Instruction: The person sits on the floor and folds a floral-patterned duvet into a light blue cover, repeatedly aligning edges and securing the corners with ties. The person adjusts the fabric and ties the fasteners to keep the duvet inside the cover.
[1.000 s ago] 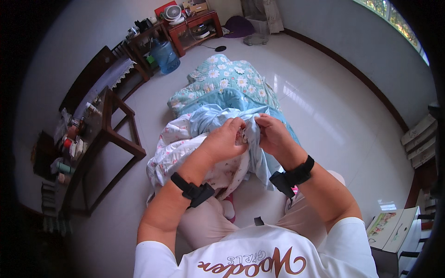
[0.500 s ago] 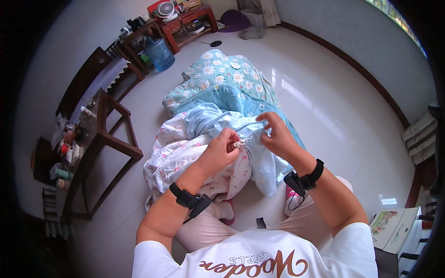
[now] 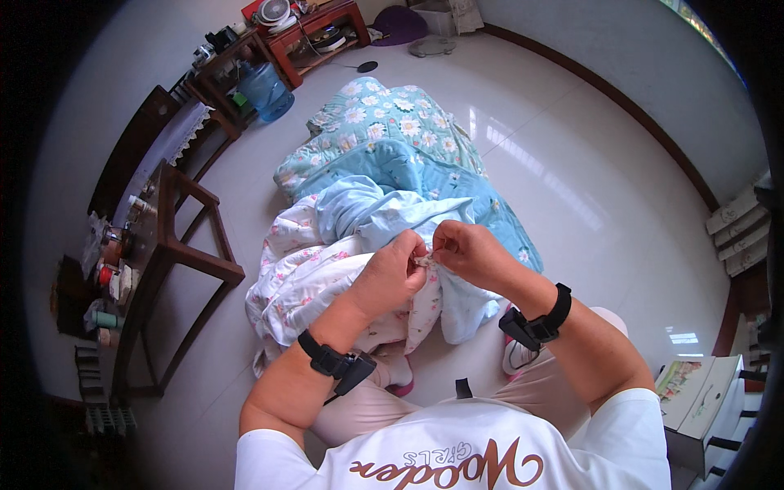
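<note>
A white quilt with pink flowers (image 3: 298,290) and plain light-blue cloth (image 3: 388,214) lies bunched in front of my feet. My left hand (image 3: 398,269) is closed on a gathered bit of this quilt's edge. Close beside it, my right hand (image 3: 467,253) pinches the same small whitish bunch, its fingertips nearly touching the left ones. Fingers cover most of the gripped part, so its detail cannot be made out. Light-blue cloth hangs below my right hand. Just beyond lies a teal quilt with white daisies (image 3: 400,114), its bluer face (image 3: 498,212) folded over toward me.
At left stands a dark wooden table (image 3: 167,237) with jars and small items on it. Farther back are a blue water bottle (image 3: 268,94) and a red-brown cabinet (image 3: 318,37) with a fan. A box (image 3: 698,400) sits at lower right. The floor is glossy pale tile (image 3: 563,171).
My right hand has come down and left, from holding up light-blue cloth to meeting my left hand at the gathered edge. The view has shifted slightly.
</note>
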Motion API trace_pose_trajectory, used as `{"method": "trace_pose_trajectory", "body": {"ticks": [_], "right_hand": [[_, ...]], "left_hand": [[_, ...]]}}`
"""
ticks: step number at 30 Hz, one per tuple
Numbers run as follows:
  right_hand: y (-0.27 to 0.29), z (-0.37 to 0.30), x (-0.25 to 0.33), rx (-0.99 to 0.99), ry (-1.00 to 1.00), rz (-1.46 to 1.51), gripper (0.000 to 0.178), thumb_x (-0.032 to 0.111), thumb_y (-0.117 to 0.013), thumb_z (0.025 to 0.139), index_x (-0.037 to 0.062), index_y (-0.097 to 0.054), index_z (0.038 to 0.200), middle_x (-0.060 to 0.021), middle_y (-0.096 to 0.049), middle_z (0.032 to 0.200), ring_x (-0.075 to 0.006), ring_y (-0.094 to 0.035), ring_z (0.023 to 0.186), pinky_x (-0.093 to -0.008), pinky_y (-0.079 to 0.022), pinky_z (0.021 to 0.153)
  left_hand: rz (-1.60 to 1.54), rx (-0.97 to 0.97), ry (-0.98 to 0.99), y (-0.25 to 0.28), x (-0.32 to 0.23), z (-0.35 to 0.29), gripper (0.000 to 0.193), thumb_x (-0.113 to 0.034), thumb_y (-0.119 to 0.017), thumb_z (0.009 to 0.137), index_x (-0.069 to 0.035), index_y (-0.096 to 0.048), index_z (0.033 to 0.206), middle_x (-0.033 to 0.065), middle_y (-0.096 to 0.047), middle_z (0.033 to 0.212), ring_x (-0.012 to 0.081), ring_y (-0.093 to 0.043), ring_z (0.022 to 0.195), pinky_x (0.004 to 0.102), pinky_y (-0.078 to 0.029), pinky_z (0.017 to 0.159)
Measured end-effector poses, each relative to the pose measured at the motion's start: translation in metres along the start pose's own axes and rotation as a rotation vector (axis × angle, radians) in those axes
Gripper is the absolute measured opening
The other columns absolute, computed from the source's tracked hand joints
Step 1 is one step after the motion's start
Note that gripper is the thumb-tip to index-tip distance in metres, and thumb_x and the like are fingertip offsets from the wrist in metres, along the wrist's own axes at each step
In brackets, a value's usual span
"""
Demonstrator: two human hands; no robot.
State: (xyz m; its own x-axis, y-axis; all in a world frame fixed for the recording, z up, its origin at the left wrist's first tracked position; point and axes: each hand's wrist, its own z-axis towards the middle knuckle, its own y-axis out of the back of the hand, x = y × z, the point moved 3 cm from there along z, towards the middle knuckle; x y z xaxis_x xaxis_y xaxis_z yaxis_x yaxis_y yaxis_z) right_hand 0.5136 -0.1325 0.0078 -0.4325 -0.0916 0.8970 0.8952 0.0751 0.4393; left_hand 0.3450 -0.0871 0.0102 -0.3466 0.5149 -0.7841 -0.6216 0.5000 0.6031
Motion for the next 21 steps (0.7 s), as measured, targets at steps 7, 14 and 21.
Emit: {"method": "trace_pose_trajectory", "body": {"ticks": [7, 14, 21], "right_hand": [[0.011, -0.002, 0.012, -0.161, 0.272, -0.331, 0.003, 0.003, -0.058, 0.088, 0.0018, -0.056, 0.090, -0.0152, -0.057, 0.095, -0.0352, -0.056, 0.094, -0.0408, -0.048, 0.080], [0.011, -0.002, 0.013, -0.187, 0.357, -0.246, 0.007, 0.002, -0.060, 0.086, 0.0018, -0.055, 0.092, -0.0152, -0.057, 0.096, -0.0355, -0.058, 0.091, -0.0414, -0.048, 0.076], [0.008, -0.009, 0.006, 0.014, 0.439, -0.146, 0.009, 0.006, -0.065, 0.087, 0.0025, -0.058, 0.092, -0.0125, -0.059, 0.085, -0.0287, -0.060, 0.086, -0.0380, -0.049, 0.072]], "left_hand": [[0.025, -0.005, 0.047, -0.002, -0.004, 0.002, 0.021, -0.005, -0.065, 0.082, 0.000, -0.053, 0.099, 0.0191, -0.064, 0.084, 0.0315, -0.065, 0.075, 0.0379, -0.053, 0.070], [-0.161, -0.003, 0.196, -0.005, 0.006, 0.005, 0.019, -0.009, -0.066, 0.087, 0.003, -0.061, 0.099, 0.0139, -0.068, 0.086, 0.0191, -0.065, 0.075, 0.0325, -0.052, 0.069], [-0.143, -0.087, 0.234, -0.001, 0.013, 0.004, 0.017, -0.011, -0.068, 0.088, 0.003, -0.063, 0.097, 0.0116, -0.068, 0.083, 0.0167, -0.064, 0.071, 0.0310, -0.051, 0.067]]}}
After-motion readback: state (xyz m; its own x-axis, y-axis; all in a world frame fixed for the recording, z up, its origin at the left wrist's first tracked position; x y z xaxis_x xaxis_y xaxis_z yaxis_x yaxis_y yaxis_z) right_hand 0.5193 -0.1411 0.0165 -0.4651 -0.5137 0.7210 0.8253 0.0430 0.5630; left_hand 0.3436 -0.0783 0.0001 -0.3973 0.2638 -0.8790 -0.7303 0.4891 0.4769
